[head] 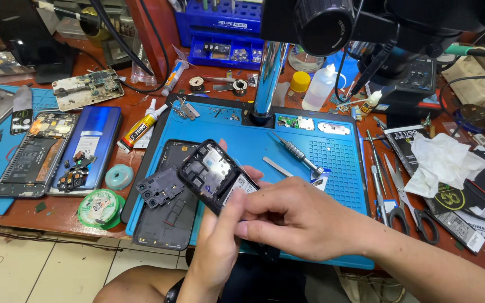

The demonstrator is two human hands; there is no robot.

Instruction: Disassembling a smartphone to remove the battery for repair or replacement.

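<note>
Pinched between both hands above the blue mat (332, 168): opened phone frame (215, 175), long axis running ten to four o'clock. Left hand (220, 247) grasping from six o'clock, right hand (293, 216) clenched on the four-o'clock end. Dark back cover (169, 219) at eight o'clock.

Both hands together, lower centre of frame.

Left hand (214, 247) rises from the bottom edge, forearm near vertical, a dark band at the wrist; fingers point up and the thumb presses inward toward the other hand. Right hand (296, 219) enters from the lower right, forearm running diagonally to the bottom right corner; knuckles face up, fingers curled leftward, thumb and forefinger pinched at the tips. The two hands touch, right fingertips lying against the left thumb. A bare knee shows at the bottom edge, left of centre.
</note>
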